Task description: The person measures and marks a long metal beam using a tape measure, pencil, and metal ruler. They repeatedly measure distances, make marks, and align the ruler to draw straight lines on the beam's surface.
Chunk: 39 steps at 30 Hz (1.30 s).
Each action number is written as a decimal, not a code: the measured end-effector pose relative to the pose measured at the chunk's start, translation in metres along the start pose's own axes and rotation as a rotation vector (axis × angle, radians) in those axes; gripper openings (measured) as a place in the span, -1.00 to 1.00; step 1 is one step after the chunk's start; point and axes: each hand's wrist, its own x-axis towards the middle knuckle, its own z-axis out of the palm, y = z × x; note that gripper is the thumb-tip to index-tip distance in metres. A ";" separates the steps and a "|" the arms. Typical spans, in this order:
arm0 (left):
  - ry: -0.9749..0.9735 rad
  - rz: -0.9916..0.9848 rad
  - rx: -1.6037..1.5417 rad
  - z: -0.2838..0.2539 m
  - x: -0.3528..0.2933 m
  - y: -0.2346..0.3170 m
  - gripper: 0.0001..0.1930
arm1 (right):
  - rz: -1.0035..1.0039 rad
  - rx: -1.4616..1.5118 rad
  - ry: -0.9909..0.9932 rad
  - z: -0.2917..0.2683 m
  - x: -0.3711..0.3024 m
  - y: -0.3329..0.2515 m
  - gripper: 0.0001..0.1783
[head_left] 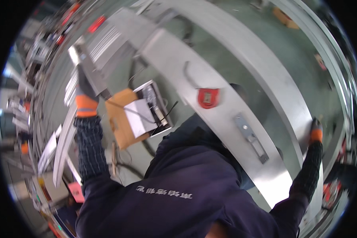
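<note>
My left hand (86, 88), in a dark glove with an orange cuff, is closed around a short silver metal profile (92, 75) at the upper left; motion blurs both. Far out on the right, my right hand (316, 131), in a matching glove, grips the edge of a long silver frame rail (283, 93); its fingers are partly hidden. Between my arms runs a wide silver metal beam (222, 115). On it lie a red, rounded tape measure (207, 98) and a flat grey metal fitting (252, 139) with a rectangular slot.
Below the beam, an open cardboard box (121, 119) holds white paper (139, 119), bagged parts and cables. Long metal profiles (63, 146) stand along the left. A brown carton (285, 18) sits on the green floor at the far right.
</note>
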 end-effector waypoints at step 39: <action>-0.762 -0.346 1.701 -0.138 -0.079 -0.555 -0.28 | -0.043 -0.241 0.564 -0.008 -0.240 -0.076 -0.75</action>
